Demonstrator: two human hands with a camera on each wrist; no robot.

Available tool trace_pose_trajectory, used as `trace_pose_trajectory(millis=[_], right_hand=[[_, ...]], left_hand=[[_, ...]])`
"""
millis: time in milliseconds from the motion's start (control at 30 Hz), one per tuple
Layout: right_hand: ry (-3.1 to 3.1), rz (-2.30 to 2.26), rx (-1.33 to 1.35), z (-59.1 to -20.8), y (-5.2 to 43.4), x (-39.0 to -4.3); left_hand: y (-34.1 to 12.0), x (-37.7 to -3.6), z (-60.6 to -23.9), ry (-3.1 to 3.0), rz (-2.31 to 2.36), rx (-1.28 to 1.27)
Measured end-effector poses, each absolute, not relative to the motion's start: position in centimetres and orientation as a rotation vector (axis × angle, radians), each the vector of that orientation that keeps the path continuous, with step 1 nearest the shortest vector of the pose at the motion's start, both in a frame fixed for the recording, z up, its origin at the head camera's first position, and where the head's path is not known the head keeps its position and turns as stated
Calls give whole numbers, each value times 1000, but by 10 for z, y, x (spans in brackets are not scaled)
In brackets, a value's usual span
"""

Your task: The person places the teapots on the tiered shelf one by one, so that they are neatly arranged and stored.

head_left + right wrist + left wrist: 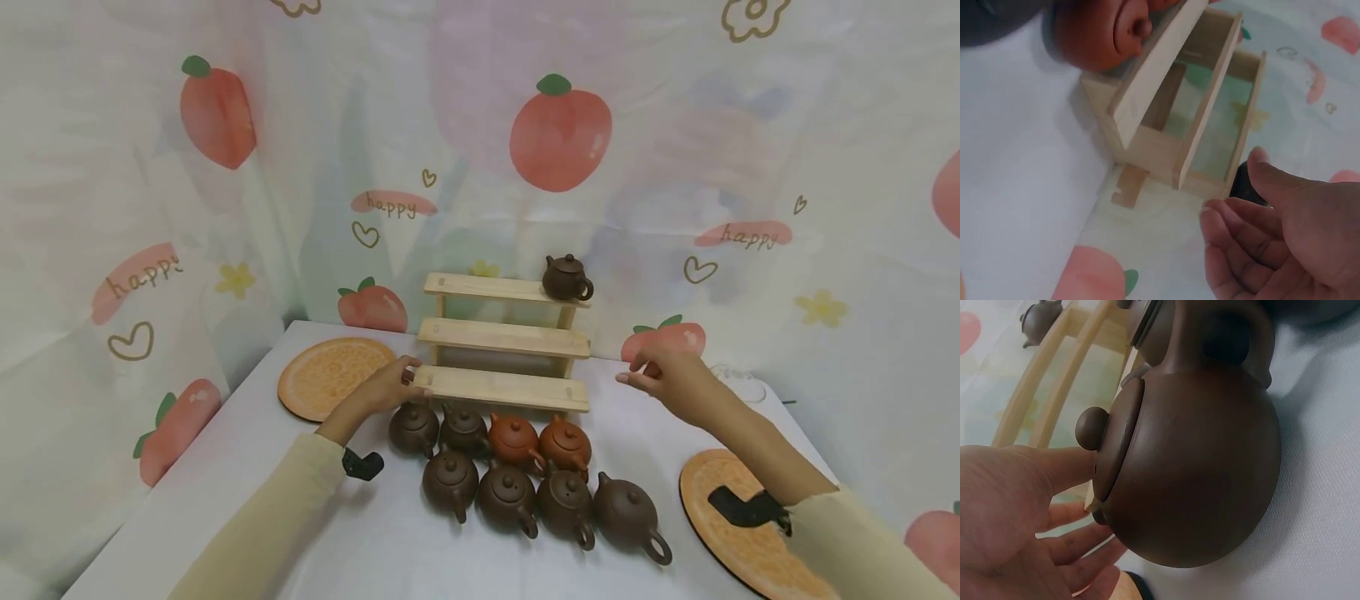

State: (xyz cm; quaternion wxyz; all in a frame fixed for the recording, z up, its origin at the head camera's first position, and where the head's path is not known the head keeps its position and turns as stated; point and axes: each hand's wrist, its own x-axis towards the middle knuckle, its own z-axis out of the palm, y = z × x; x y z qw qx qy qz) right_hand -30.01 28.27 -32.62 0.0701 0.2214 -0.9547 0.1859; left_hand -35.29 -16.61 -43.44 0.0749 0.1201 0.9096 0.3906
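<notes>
We see the left hand (388, 385) with relaxed fingers resting against the left end of the wooden rack's (501, 387) bottom step, just above a dark teapot (413, 428) on the worktop (247, 500). The right hand (663, 377) hovers released beside the rack's right end, seemingly not touching it. One teapot on the top step (567, 277) stands alone.

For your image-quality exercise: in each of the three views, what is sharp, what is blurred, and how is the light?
Head view: soft, even light, faint shadows under the teapots, the wooden rack sharp. Left wrist view: one dark teapot fills the frame, fairly sharp, while the left hand is soft. Right wrist view: the rack is clear, the right hand and an orange teapot blurred.
</notes>
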Motion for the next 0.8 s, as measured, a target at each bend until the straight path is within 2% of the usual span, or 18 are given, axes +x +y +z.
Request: trace_pose_trajectory(millis=[367, 567, 800], right_hand=[[-3135, 572, 485, -365, 291, -217], [-3274, 551, 402, -386, 290, -194], [-3403, 424, 179, -411, 288, -173]], left_hand=[[-166, -355, -436, 2723, 1183, 344], [-168, -354, -435, 2738, 1175, 341], [-165, -352, -435, 2725, 1192, 342]])
